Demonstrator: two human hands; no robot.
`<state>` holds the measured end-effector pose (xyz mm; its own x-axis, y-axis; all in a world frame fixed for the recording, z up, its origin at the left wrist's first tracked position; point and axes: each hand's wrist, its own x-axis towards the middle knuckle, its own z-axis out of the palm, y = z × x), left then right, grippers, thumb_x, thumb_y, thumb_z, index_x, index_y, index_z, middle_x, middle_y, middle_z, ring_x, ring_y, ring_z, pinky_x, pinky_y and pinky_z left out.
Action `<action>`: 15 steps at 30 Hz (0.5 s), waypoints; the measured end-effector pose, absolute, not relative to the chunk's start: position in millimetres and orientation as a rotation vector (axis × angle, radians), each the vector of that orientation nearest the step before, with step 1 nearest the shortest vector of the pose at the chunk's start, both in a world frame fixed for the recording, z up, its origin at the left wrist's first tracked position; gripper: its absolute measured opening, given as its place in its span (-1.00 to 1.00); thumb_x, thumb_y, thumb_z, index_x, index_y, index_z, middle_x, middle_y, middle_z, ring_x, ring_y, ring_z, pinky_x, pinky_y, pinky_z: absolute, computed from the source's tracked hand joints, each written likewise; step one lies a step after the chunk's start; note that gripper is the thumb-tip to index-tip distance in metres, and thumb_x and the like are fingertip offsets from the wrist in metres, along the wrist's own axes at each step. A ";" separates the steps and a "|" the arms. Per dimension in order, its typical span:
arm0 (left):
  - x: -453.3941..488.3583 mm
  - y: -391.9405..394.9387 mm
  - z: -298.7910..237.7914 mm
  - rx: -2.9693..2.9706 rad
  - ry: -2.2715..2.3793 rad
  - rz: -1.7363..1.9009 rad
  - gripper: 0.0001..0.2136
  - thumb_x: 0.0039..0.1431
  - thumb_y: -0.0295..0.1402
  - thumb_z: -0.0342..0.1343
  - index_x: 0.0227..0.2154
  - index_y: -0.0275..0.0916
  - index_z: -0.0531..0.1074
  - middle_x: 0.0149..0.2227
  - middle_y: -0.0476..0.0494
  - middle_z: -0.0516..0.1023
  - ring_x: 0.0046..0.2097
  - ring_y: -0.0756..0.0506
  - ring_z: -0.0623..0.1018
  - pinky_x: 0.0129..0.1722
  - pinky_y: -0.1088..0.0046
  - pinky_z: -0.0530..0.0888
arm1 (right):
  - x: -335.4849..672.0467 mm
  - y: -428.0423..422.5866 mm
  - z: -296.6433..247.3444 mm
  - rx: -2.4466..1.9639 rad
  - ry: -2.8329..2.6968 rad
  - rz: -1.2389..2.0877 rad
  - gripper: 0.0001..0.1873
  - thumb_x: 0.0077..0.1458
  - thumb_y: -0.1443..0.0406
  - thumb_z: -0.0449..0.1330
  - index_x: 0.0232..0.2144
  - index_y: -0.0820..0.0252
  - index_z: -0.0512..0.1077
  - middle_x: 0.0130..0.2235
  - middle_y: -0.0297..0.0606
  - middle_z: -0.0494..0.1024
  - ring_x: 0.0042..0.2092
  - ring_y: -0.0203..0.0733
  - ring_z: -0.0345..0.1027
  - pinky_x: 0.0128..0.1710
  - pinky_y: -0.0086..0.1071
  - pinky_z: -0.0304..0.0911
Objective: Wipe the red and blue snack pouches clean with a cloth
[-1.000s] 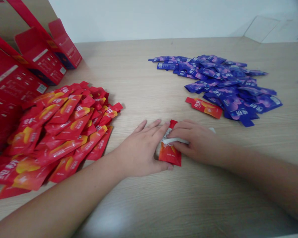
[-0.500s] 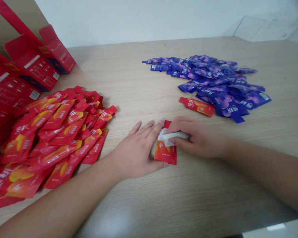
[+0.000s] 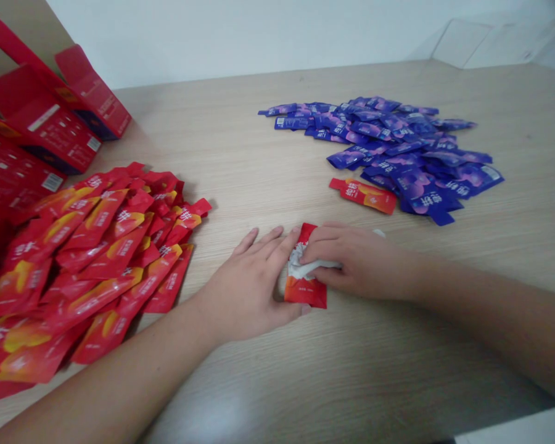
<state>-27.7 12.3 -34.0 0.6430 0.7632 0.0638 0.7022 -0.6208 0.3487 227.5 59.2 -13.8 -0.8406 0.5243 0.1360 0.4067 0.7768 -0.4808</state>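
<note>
A red and orange pouch [image 3: 308, 295] lies flat on the wooden table in front of me. My left hand [image 3: 252, 283] rests flat at its left side with fingers spread, the index fingertip near the pouch's top and the thumb on its lower edge. Pinched in my right hand [image 3: 351, 256] is a white tissue [image 3: 300, 268], pressed onto the upper half of the pouch. The tissue and fingers cover part of the pouch's print.
A heap of red pouches [image 3: 106, 253] fills the left, with red boxes [image 3: 50, 123] behind it. Purple pouches [image 3: 411, 154] are piled at the back right. One red pouch [image 3: 365, 195] lies against that pile. A white wall [image 3: 213, 37] rises behind the table.
My right hand has moved slightly left with the tissue, across the pouch. The left hand keeps its place on the pouch. The whole view has shifted a little.
</note>
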 end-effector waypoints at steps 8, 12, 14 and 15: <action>-28.2 12.0 -34.7 2.613 1.209 0.266 0.14 0.19 0.20 0.30 0.55 -0.36 -0.14 0.51 -0.56 0.19 0.53 -0.47 0.21 0.50 -0.23 0.10 | 232.3 80.0 -26.8 -0.940 -2.595 0.416 -0.82 0.36 0.27 0.25 -0.07 0.14 0.64 -0.08 -0.14 0.67 -0.01 0.01 0.54 0.07 -0.12 0.39; -25.9 8.1 -30.9 2.708 1.166 0.292 -0.03 0.27 0.10 0.27 0.51 -0.40 0.04 0.55 -0.53 0.08 0.58 -0.51 0.01 0.51 -0.21 0.09 | 235.8 83.9 -34.1 -1.029 -2.383 0.448 -0.87 0.33 0.26 0.26 -0.15 0.14 0.60 -0.15 -0.19 0.64 -0.09 -0.04 0.53 -0.05 -0.21 0.39; -23.7 6.2 -27.7 2.761 1.032 0.298 -0.24 0.35 0.01 0.23 0.45 -0.30 0.21 0.53 -0.40 0.18 0.57 -0.42 0.10 0.55 -0.14 0.01 | 237.0 85.4 -36.0 -1.094 -2.283 0.464 -0.89 0.31 0.25 0.27 -0.17 0.14 0.58 -0.19 -0.22 0.63 -0.15 -0.07 0.51 -0.12 -0.23 0.37; -22.4 5.5 -26.2 2.768 0.966 0.290 -0.34 0.39 -0.03 0.20 0.41 -0.24 0.28 0.51 -0.32 0.25 0.55 -0.37 0.18 0.56 -0.10 -0.01 | 237.2 85.9 -36.4 -1.116 -2.255 0.472 -0.89 0.31 0.24 0.27 -0.17 0.13 0.57 -0.20 -0.24 0.63 -0.17 -0.08 0.50 -0.14 -0.24 0.36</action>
